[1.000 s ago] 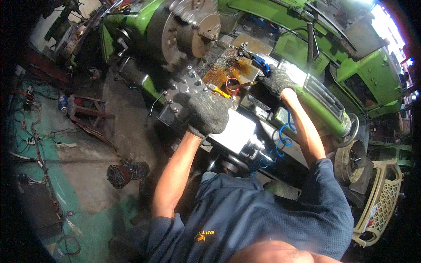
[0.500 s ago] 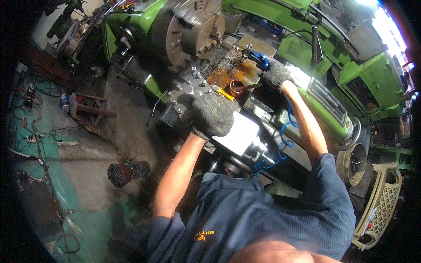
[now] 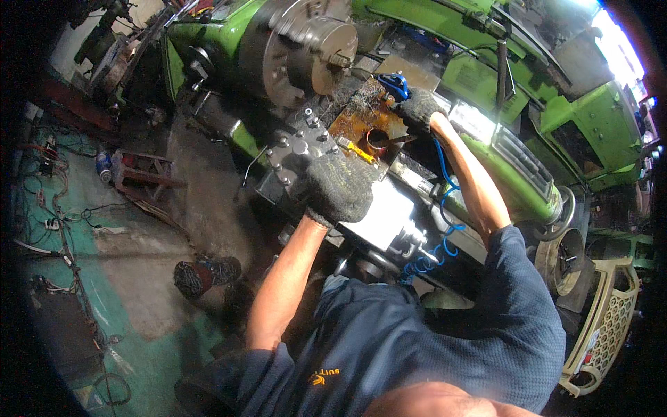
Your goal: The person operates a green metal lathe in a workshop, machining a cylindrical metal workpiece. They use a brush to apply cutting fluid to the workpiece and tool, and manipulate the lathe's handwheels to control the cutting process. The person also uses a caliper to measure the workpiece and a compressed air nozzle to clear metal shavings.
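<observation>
My right hand, in a dark knit glove, is closed on a blue air blow gun. Its nozzle points left toward the lathe chuck, and a coiled blue hose hangs down from the hand. My left hand, gloved alike, is bunched up over the carriage between the tool post and a bright pale slide cover. Its fingers look curled, but what lies beneath them is hidden. Just beyond that hand lies a yellow-handled brush, beside a small round reddish container.
An oily brown tray with metal chips lies below the chuck. The green tailstock side ends in a handwheel. On the floor at left are a reddish metal stand, a blue can and loose cables. A beige grille stands at right.
My right hand has moved left and slightly up with the blow gun, nearer the chuck. The chuck's face looks turned. My left hand has stayed in place.
</observation>
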Motion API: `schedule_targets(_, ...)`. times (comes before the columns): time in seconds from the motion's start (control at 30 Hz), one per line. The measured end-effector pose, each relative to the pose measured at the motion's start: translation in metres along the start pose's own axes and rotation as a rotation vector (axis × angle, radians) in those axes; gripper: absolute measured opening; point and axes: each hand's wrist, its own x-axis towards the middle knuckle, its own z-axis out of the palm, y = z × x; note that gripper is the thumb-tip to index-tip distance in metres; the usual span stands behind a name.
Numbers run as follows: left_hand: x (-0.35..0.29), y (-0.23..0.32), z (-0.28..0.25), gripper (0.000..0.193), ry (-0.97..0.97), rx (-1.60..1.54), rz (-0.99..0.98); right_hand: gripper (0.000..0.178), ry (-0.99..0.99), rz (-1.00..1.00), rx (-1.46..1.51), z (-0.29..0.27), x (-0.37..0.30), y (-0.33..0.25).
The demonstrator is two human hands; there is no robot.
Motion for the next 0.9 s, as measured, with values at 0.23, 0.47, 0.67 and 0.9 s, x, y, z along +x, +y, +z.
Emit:
schedule_targets(0.23,0.011,0.002,-0.007,0.032,0.035,-0.021,0.023,0.044,-0.049,0.101,0.118,-0.005,-0.001,0.000)
schedule_targets(0.47,0.005,-0.001,-0.005,0.032,0.048,-0.034,0.000,0.039,-0.031,-0.028,0.143,0.004,0.002,0.003)
schedule_targets(0.67,0.013,0.001,-0.016,0.031,0.023,-0.041,0.023,0.035,-0.027,0.078,0.232,-0.004,-0.012,0.006)
schedule_targets(0.9,0.037,0.009,-0.050,0.025,0.135,-0.041,0.077,0.036,-0.011,0.067,0.224,-0.001,-0.007,0.010)
